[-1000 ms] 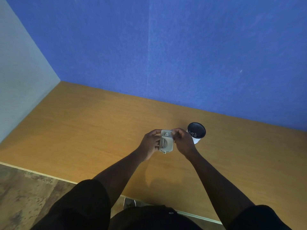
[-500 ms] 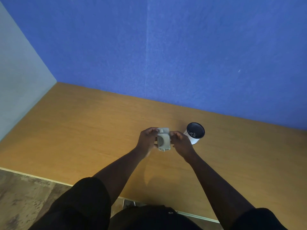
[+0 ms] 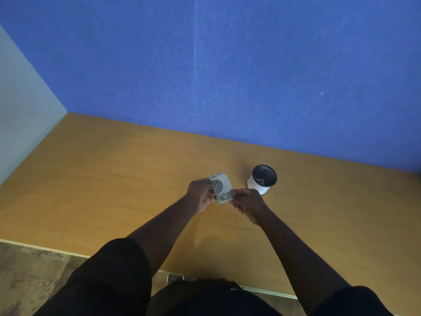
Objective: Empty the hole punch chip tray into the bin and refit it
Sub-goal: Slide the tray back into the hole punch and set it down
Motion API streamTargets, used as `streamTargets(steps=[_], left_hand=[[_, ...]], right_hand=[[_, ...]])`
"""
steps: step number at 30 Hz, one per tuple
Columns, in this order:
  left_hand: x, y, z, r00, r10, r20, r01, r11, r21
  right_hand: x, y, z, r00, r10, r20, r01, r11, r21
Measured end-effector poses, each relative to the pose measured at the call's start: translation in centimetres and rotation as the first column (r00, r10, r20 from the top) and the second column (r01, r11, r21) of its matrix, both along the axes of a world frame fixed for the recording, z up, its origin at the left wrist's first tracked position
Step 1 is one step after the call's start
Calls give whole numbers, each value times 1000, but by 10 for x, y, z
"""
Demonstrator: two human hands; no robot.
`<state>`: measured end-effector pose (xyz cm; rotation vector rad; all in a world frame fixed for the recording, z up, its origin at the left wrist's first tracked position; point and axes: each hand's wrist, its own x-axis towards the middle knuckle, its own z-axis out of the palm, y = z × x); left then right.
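Note:
A small pale grey hole punch (image 3: 221,187) is held above the wooden table between both hands, tilted so its underside faces up. My left hand (image 3: 200,195) grips its left side. My right hand (image 3: 247,202) pinches its near right end with the fingertips. Whether the chip tray is on the punch I cannot tell. To the right stands the bin (image 3: 262,182), a small white cup with a dark inside and pale paper chips at its bottom.
The wooden table (image 3: 114,179) runs back to a blue wall (image 3: 227,76), with a pale grey wall (image 3: 20,115) on the left. The table's near edge and a mottled floor (image 3: 27,274) lie below.
The hole punch has been turned in my hands and now lies more slanted, its far end leaning left. My right hand has slid to its near end. The bin has not moved.

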<state>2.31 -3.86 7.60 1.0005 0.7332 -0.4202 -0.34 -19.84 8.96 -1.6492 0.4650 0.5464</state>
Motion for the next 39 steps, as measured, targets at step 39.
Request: streamTargets(steps=[39], left_hand=[[4,9,-35,732,-661,-167,514,373,773]], right_hand=[[30,32,-45,985,173,-23,-170,925,-339]])
